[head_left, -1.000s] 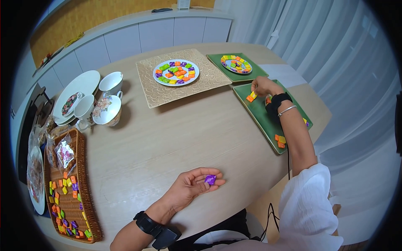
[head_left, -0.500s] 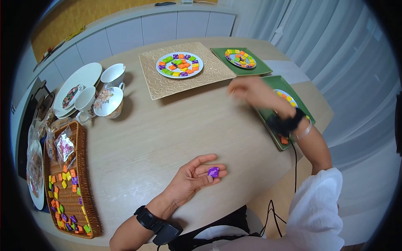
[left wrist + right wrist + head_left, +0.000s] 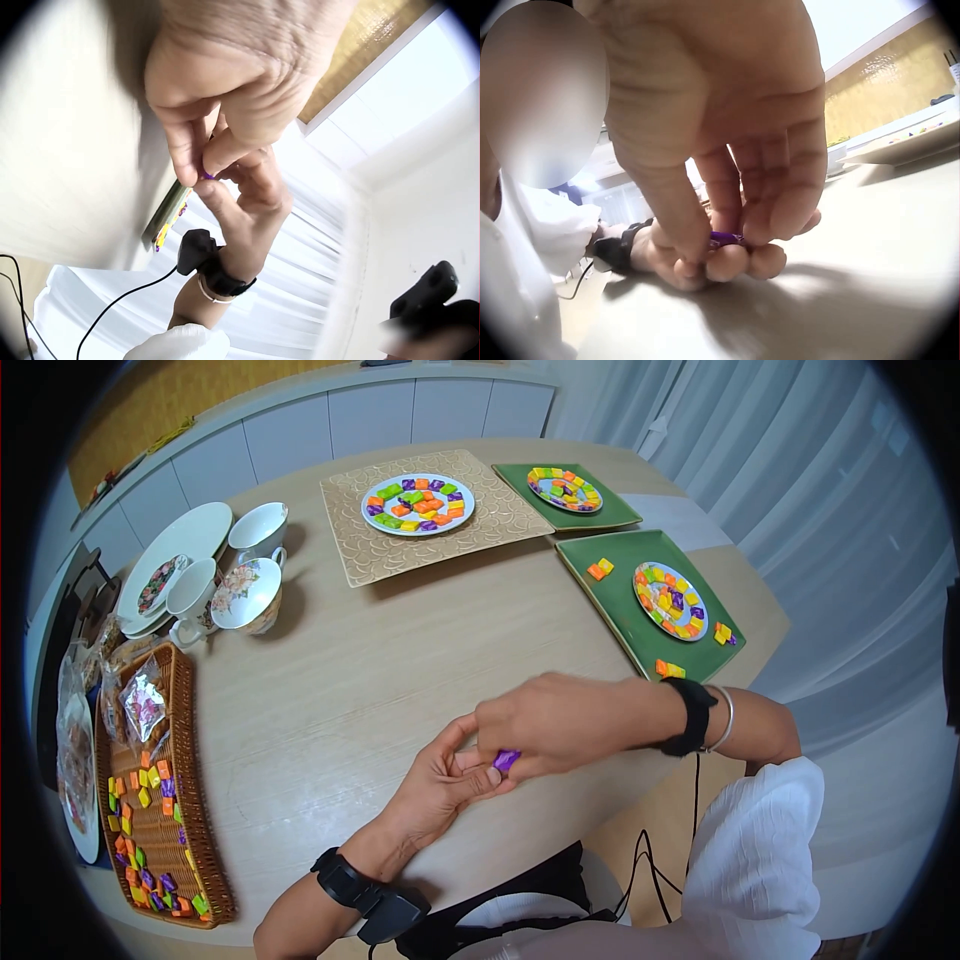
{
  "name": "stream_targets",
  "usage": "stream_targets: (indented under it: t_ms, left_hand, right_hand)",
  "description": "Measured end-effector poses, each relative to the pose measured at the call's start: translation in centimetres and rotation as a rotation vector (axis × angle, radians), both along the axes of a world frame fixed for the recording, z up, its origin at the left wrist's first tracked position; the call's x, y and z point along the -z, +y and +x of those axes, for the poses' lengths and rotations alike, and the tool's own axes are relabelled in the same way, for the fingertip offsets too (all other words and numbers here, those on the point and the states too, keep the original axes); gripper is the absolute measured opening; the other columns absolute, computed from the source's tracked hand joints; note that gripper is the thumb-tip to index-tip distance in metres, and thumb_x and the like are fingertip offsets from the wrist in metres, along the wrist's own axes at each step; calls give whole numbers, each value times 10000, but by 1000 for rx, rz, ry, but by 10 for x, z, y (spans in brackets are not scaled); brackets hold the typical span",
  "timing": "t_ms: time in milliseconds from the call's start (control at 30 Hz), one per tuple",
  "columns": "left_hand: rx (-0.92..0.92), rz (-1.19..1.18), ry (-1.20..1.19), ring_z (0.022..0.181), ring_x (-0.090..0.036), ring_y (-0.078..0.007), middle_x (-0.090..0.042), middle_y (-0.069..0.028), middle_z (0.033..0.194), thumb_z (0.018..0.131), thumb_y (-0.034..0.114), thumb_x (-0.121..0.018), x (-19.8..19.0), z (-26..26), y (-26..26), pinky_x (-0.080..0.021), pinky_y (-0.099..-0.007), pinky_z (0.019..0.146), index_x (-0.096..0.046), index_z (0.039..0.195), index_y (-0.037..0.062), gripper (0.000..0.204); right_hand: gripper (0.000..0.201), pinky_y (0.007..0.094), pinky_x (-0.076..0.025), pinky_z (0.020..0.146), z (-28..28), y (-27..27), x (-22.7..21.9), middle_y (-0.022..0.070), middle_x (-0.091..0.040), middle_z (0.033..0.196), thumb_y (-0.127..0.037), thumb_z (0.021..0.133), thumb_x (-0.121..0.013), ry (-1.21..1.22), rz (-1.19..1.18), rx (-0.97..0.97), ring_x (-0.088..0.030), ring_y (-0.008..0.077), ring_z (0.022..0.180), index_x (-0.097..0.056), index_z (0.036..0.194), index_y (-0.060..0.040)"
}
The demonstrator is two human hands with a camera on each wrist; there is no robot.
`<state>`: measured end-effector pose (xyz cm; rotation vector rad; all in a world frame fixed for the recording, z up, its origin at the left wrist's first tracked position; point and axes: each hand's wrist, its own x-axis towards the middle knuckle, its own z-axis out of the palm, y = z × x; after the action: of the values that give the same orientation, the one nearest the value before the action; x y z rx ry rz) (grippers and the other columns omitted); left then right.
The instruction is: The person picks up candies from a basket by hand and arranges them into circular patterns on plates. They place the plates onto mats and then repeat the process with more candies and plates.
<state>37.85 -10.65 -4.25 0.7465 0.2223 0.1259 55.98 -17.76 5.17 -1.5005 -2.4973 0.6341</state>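
Note:
Over the near part of the table my left hand, palm up, holds a purple wrapped candy with its thumb against the fingers. My right hand is at the same candy from above. In the right wrist view the purple candy sits between the right thumb and fingers, with the left fingertips under it. Only a sliver of the candy shows in the left wrist view, where both hands' fingertips meet. To the right, a green square plate bears a small white plate of candies and a few loose ones.
A wicker basket of colourful candies stands at the left, near floral teacups and white plates. Farther back are a beige patterned square plate and another green plate, each bearing a candy-filled plate. Black cables hang below the table edge.
My right hand has left the orange and yellow candies on the green plate and come back to the purple candy in my left hand. The left hand has stayed nearly in place.

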Motion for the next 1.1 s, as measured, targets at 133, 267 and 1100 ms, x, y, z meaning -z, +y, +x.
stream_targets:
  t_ms: [133,267,1100]
  left_hand:
    - [4,21,29,1124,-597,-285,-595,-183,1210,915,4,-553,-5,0,-2,-495,-361,974,-373,1369,47,490]
    - [125,88,17,1124,-598,-264,-601,-175,1194,938,16,-532,-4,0,2,-492,-339,963,-383,1363,29,450]
    - [198,112,60,1039,-631,-206,-619,-126,1140,938,-17,-489,-1,0,7,-502,-307,927,-420,1342,42,414]
  right_hand:
    - [190,355,-495,660,61,37,-20,118,-652,844,-219,741,-672,79,110,333,-633,248,749,-652,842,-60]
    - [234,371,-490,671,169,69,-17,117,-659,790,-258,702,-688,-172,207,810,-627,256,740,-655,828,-64]
    - [252,412,-519,866,252,54,28,193,-656,1101,-78,801,-599,-957,-70,1148,-637,314,1044,-676,1036,-32]
